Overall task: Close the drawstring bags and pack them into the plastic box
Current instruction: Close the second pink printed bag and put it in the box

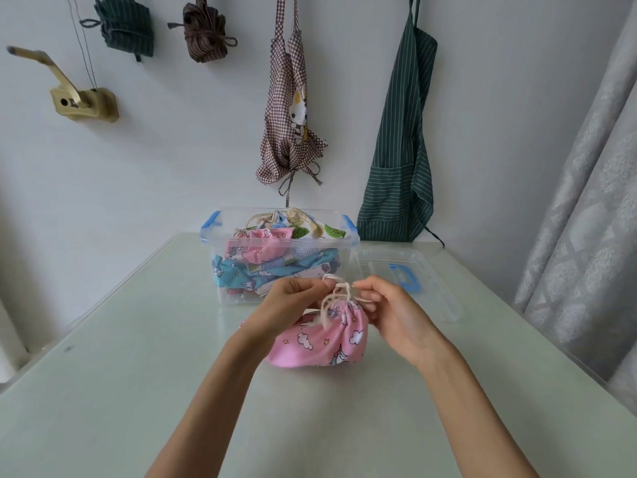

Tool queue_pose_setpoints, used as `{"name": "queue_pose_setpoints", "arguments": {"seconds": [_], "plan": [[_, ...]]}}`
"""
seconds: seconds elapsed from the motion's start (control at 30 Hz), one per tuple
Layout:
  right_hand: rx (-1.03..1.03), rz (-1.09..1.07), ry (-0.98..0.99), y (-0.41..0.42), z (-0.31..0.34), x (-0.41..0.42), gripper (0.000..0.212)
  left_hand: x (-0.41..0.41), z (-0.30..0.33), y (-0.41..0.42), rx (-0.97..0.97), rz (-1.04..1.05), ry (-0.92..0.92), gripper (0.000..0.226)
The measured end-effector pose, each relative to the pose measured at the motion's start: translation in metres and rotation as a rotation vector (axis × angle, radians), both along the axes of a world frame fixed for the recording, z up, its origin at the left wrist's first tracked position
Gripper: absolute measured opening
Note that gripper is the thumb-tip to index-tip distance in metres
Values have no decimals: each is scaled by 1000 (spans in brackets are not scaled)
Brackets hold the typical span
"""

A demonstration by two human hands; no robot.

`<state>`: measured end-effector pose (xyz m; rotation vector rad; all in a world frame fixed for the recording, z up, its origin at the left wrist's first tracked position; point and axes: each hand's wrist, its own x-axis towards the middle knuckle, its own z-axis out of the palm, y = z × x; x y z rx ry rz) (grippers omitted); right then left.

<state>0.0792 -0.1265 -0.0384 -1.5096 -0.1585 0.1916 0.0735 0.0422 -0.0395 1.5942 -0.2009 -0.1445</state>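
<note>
The left hand (293, 298) and right hand (386, 305) each pinch the cream cord (336, 291) of a pink bag (324, 339), fingers curled round the strands just above the bag's gathered neck. The cord loops up between the two hands, and one strand trails down the front of the cloth. The neck is puckered tight. The bag, printed with clouds and stars, sits on the table (120, 391) between the wrists, its base resting on the pale green top.

Just behind the hands stands the box (220, 267), clear plastic with blue clips at both ends, open on top. It is filled above the rim with other bags (275, 250) in pink, blue and white prints, drawstrings showing at the top. The lid (431, 284) lies flat on the table to the right of the box, with a blue handle on it.

On the wall behind hang a checked apron (293, 115) with a rabbit on it, a green striped apron (403, 150), and two tied cloth bundles (203, 32) higher up to the left. A grey curtain (586, 201) hangs at the right edge.
</note>
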Motion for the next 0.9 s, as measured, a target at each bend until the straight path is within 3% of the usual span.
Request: {"name": "queue_pose_setpoints", "arguments": {"seconds": [0.1,0.2,0.27,0.4,0.47,0.67,0.83,0.9], "plan": [[-297,-145,-176,-18,4,-2,55,3,0,7,56,94,16,26],[-265,-217,-258,-36,8,0,48,4,0,9,26,113,54,23],[-153,-218,-257,-37,13,0,43,4,0,5,-14,109,91,23],[472,31,-83,-18,22,-9,30,6,-2,-7,-240,188,200,15],[645,75,-26,-7,21,-11,30,6,-2,-11,-293,247,215,15],[700,-150,55,-16,9,2,35,5,6,4,-176,443,140,14],[782,-242,112,-18,1,5,37,0,7,-6,-138,408,-107,18],[751,-237,104,-14,3,3,38,-2,8,-11,-216,347,-141,19]]}}
